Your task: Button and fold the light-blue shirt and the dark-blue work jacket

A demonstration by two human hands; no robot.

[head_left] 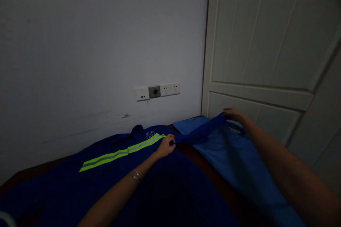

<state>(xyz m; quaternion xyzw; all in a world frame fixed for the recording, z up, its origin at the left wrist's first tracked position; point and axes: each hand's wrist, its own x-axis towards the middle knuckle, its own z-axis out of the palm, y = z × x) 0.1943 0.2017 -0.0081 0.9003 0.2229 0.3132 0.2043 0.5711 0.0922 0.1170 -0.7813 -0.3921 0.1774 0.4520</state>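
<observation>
A dark blue work jacket (112,143) with a yellow-green reflective stripe lies spread out before me. My left hand (165,146), a bracelet on its wrist, pinches the jacket near the right end of the stripe. Further right, my right hand (233,114) grips the end of the jacket's sleeve (201,132) and holds it stretched out, lifted a little. Beneath that sleeve lies a lighter blue garment (239,159). The fingertips of the right hand are partly hidden by the cloth. Dim light hides the folds in the lower part of the jacket.
Behind the clothes rises a white wall (106,49) with a row of sockets (170,89) low on it. A pale panelled door (255,42) stands at the right, close to my right arm. Dark red surface (197,159) shows between the two garments.
</observation>
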